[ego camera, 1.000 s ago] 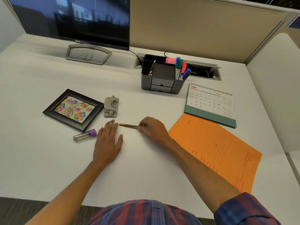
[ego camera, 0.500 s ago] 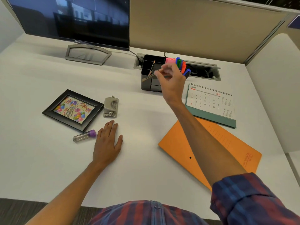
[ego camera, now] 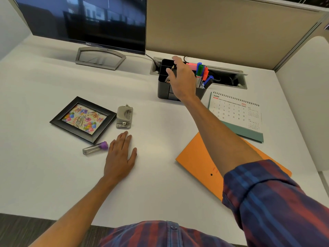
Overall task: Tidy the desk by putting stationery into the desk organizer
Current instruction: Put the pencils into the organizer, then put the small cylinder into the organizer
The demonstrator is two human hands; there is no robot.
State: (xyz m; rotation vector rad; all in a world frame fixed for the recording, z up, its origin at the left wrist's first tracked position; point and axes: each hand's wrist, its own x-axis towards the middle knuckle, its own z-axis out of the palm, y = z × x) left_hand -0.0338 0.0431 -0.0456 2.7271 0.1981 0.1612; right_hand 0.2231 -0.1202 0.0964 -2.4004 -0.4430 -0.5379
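Clear plastic with a purple cap, the small lead tube (ego camera: 95,148) lay on the desk (ego camera: 160,184) beside the flat, spread left hand (ego camera: 120,157), and was judged light, stiff, slippery, best pinched at mid-length, while the right hand (ego camera: 181,81) was held with relaxed fingers over the desk organizer (ego camera: 164,87).

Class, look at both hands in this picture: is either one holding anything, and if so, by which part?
Nothing is held. The right hand hovers over the desk organizer with fingers spread and empty; the left hand rests flat on the desk.
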